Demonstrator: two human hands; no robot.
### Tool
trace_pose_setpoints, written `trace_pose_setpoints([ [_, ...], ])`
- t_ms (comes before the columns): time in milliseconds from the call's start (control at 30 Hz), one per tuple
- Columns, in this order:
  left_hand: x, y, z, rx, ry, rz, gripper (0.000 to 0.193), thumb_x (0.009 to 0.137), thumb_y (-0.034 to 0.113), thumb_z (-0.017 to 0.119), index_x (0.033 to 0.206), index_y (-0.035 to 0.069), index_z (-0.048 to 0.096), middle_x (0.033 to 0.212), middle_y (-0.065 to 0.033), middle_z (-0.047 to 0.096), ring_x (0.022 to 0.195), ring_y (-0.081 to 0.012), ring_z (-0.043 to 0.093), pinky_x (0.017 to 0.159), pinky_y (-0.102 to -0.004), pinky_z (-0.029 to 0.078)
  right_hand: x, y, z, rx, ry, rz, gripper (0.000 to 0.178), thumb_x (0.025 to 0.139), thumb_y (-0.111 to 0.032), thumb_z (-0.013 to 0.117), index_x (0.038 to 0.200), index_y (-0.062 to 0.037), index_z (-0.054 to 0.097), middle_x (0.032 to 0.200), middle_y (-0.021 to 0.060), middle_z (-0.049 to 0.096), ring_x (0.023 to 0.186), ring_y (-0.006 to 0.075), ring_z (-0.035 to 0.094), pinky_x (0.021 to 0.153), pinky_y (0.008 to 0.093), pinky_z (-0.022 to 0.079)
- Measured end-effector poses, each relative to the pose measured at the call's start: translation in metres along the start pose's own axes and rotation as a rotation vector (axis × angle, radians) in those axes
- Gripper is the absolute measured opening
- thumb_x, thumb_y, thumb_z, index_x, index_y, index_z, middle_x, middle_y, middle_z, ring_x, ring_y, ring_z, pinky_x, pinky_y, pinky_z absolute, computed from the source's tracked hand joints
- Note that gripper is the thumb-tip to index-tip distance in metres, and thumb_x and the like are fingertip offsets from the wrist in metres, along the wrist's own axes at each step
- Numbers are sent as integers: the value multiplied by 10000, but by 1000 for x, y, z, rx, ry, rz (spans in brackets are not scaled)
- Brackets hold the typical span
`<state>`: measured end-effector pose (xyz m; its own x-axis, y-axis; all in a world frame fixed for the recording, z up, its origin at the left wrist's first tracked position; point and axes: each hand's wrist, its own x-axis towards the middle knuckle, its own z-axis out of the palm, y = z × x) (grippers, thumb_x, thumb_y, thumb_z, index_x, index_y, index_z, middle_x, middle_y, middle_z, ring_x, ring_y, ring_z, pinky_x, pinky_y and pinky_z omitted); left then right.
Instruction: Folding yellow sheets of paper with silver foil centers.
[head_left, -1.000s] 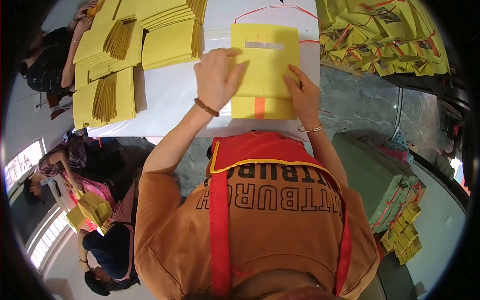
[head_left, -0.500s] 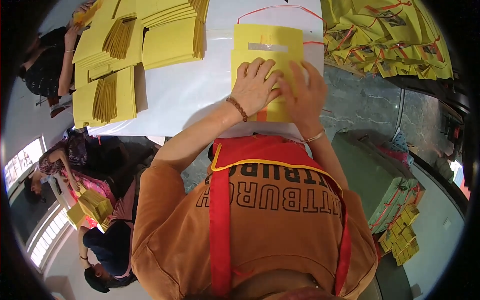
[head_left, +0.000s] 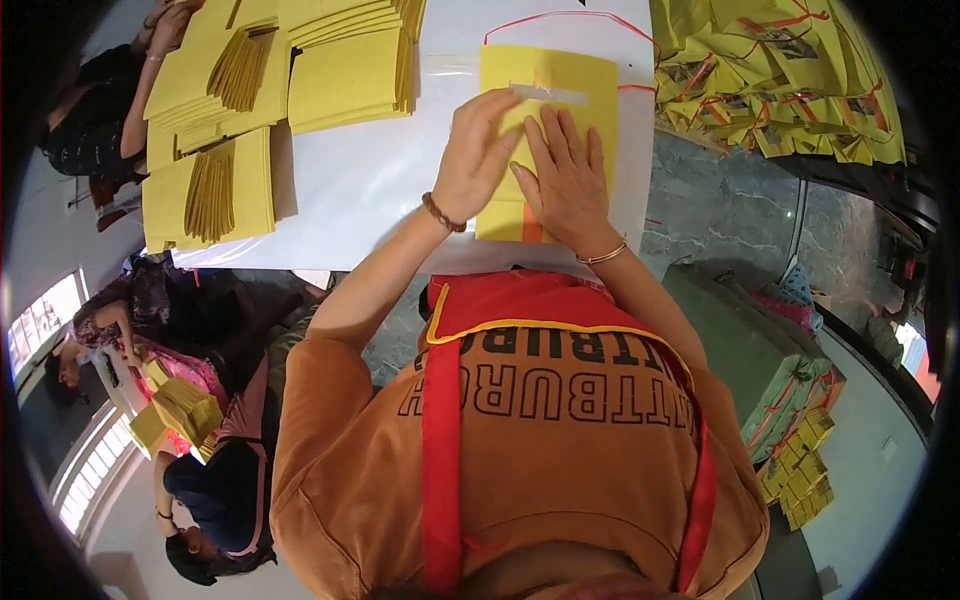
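Right hand [head_left: 567,188] lies open, gripping nothing, on the yellow packet [head_left: 555,66]! Left hand [head_left: 476,155] is half-curled at its left edge, any grip unclear.

free strip of white surface [head_left: 360,180] between yellow stacks [head_left: 350,85] and yellow paper [head_left: 552,68], left forearm [head_left: 385,270] across its near end, red cord [head_left: 560,13] beyond the paper

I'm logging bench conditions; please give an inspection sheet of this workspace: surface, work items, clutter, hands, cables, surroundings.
Surface: white-covered table
Work items: yellow piece bearing a silvery strip and orange stripe
Clutter: yellow stacks at left; red string beyond the yellow piece
Hands: left hand open at the piece's left side; right hand open and spread on it
Cables: nothing seen
Surroundings: people at left, green package at right
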<state>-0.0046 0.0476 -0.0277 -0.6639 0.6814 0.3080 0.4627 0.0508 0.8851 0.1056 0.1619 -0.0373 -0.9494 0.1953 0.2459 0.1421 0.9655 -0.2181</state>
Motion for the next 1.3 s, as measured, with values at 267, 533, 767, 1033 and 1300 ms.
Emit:
trace_pose_setpoints([
  [267, -26, -22, 1, 583, -321, 180, 694, 856, 523, 489, 1399, 126, 319, 1427, -211, 250, 1318, -422, 194, 1023, -530, 231, -5, 4, 1, 72, -31, -16, 521, 864, -292, 531, 1307, -45, 415, 1382, 145, 369, 1297, 300, 320, 1047, 507, 228],
  [533, -17, 5, -5, 908, -402, 296, 714, 832, 502, 537, 1369, 71, 351, 1399, -241, 288, 1284, -430, 267, 1013, -470, 296, -6, 22, -12, 1256, 103, 332, 623, 942, -232, 418, 1435, -21, 101, 1480, 143, 170, 1362, 266, 203, 1099, 388, 160],
  [767, -21, 32, 26, 1147, -378, 652, 444, 756, 176, 526, 1150, -28, 536, 1042, -286, 559, 919, -322, 564, 746, -365, 472, -3, 35, -14, 1545, 184, 394, 541, 989, -332, 302, 1443, -104, 117, 1462, 134, 227, 1337, 271, 274, 1090, 383, 203],
  [1033, 8, 24, -27, 560, -244, 398, 382, 722, 72, 569, 1102, 58, 603, 997, -104, 651, 907, -259, 620, 726, -361, 502, -4, 45, -41, 1649, 450, 441, 526, 987, -384, 277, 1433, -123, 182, 1410, 125, 328, 1261, 279, 385, 1022, 383, 307],
  [1300, 27, -40, -162, 1015, 1, 400, 461, 725, -27, 539, 1170, 87, 566, 1094, -99, 616, 1008, -276, 575, 847, -384, 458, -33, 36, -22, 1294, 282, 487, 513, 985, -343, 320, 1409, -65, 242, 1387, 130, 357, 1238, 250, 402, 1021, 371, 316],
])
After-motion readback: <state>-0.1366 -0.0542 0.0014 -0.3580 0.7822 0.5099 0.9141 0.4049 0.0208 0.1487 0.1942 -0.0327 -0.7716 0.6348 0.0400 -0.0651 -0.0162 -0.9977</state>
